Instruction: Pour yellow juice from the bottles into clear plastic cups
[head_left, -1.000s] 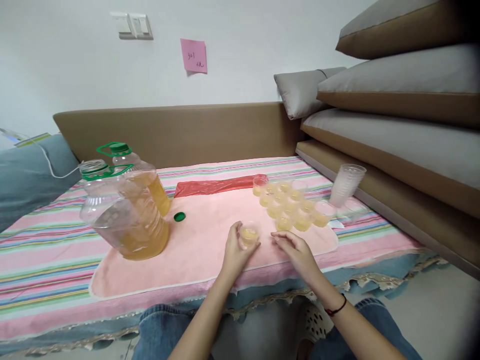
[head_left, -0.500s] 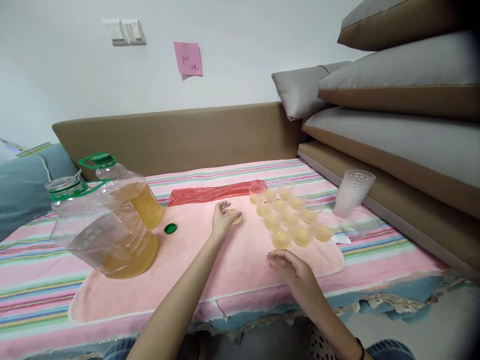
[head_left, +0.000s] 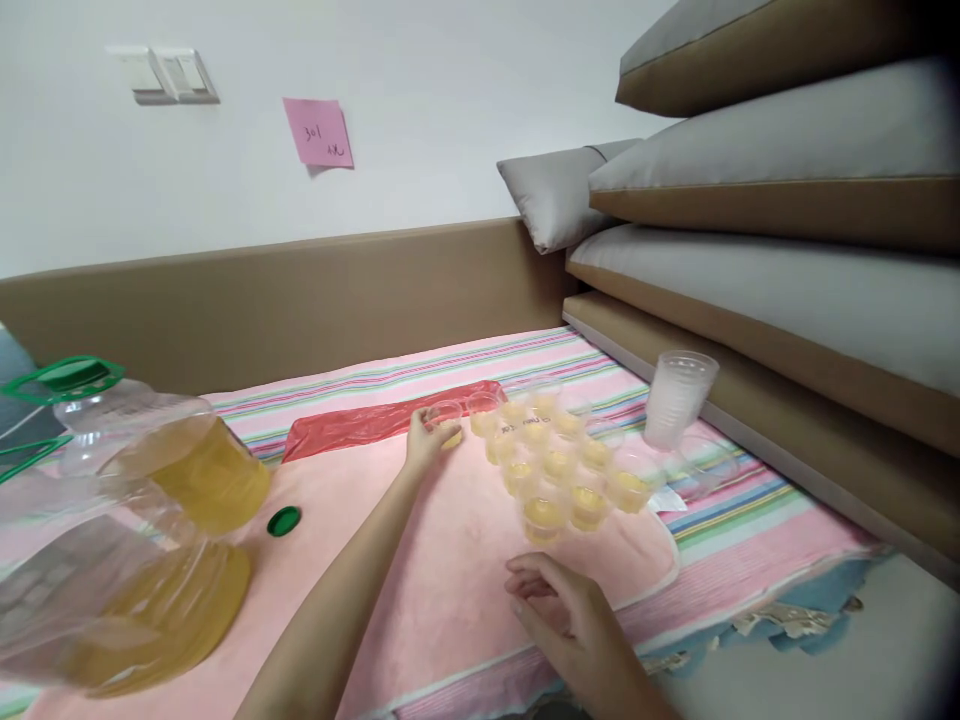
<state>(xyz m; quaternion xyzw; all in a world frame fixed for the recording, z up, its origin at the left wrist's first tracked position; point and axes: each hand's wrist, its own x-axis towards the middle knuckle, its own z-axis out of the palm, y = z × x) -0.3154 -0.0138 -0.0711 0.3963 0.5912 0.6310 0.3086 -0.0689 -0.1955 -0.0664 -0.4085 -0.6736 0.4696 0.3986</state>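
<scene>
My left hand (head_left: pixel 427 440) reaches to the far side of the pink mat (head_left: pixel 450 560), its fingers closed around a clear plastic cup (head_left: pixel 451 428) with yellow liquid. That cup stands just left of a group of similar cups (head_left: pixel 556 464), set close together and each part filled with yellow liquid. Nearer to me, my right hand (head_left: pixel 559 610) hovers over the mat with loosely curled fingers apart and nothing in them. It is in front of the nearest filled cup (head_left: pixel 544 517), not touching it.
Two large plastic jugs of yellow liquid, one capped (head_left: pixel 202 460) and one nearer (head_left: pixel 165 620), stand at the left. A green cap (head_left: pixel 284 521) lies by them. A red plastic bag (head_left: pixel 352 425) lies behind. A stack of cups (head_left: pixel 679 400) leans near piled cushions (head_left: pixel 772 270) at the right.
My view has turned right, so the scene sits further left. My left hand has brought the cup closer to the group. My right hand has drawn back a little towards me.
</scene>
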